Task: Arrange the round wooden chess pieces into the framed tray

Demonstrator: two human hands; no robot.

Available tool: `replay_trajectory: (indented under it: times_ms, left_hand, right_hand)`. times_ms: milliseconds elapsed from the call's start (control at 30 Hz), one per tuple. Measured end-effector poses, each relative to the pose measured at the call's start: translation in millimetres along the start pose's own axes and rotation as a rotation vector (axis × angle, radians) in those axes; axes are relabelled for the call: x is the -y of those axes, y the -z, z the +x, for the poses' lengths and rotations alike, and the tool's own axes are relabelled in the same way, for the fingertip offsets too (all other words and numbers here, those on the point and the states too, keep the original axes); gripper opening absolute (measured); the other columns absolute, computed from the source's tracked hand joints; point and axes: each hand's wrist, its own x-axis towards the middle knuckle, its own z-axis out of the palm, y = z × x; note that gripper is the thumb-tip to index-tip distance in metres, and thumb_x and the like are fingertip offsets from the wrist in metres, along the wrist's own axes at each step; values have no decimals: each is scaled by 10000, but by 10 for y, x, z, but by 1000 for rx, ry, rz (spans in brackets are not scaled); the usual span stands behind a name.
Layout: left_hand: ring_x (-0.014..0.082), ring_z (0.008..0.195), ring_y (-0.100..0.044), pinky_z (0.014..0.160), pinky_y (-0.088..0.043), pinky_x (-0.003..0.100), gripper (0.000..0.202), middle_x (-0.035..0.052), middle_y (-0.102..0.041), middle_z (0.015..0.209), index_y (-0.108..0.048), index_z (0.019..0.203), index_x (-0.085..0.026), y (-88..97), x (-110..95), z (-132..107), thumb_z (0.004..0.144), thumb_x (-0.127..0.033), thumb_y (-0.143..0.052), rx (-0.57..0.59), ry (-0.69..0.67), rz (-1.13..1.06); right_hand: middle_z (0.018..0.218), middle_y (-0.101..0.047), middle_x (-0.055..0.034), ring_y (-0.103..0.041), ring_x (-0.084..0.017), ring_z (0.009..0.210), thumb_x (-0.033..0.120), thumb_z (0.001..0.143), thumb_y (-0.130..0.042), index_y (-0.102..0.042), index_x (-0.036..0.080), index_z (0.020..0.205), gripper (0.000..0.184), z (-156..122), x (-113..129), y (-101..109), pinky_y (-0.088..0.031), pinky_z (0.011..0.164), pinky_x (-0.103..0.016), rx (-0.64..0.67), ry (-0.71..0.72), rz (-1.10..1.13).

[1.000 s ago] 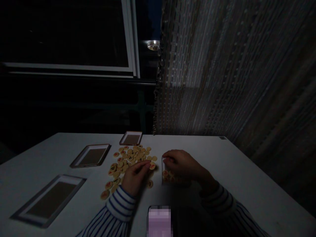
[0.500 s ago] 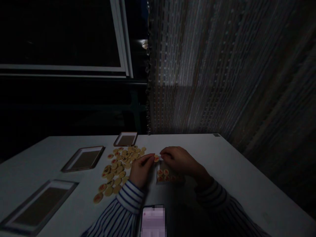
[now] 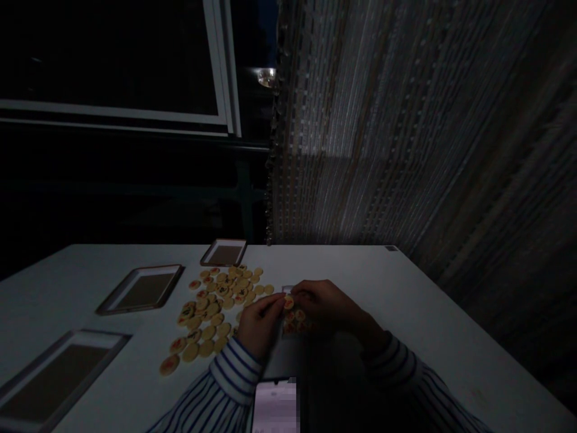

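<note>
Your round pieces [image 3: 216, 307] are pale yellow, each with a mark in red or in black. The piece [image 3: 289, 302] at your left hand [image 3: 259, 325] is the same yellow. Inside the clear box [image 3: 295, 325] the marks look red. The table [image 3: 406, 300] is greyish white. Each tray [image 3: 153, 269] has a white rim and a brown floor. Your sleeves [image 3: 229, 379] are white with dark blue stripes. The curtain [image 3: 406, 150] is beige-grey with fine vertical lines. The phone [image 3: 274, 406] glows pale lilac.
</note>
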Motion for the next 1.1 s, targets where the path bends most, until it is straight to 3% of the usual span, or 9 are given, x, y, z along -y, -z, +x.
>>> replay_trajectory:
  times_ms: [300,633,1100]
  left_hand:
    - [201,794,-636,766,-501,319,244,58,-706,798,-696,792,-159,-30,-46,-45,635,-328,-616,-8,-20,-18]
    - [204,789,-634,772,-494,323,230,63,-705,783,-697,760,-161,-24,-43,-58,629,-332,-616,-23,-10,6]
    - [170,642,-642,590,-524,260,239,39,-693,678,-653,739,-148,-50,-89,-77,578,-326,-661,3,85,-104]
  right_hand:
    - [828,-672,-30,-613,-143,740,245,750,-505,-631,168,909,217,-4,-54,-81,-457,655,-236,27,-44,241]
    - [816,-673,-22,-606,-132,732,227,747,-505,-648,168,877,202,3,-59,-113,-451,657,-224,0,-36,239]
    - [855,-670,-19,-596,-139,762,242,785,-471,-650,180,908,226,7,-73,-126,-438,683,-231,48,19,205]
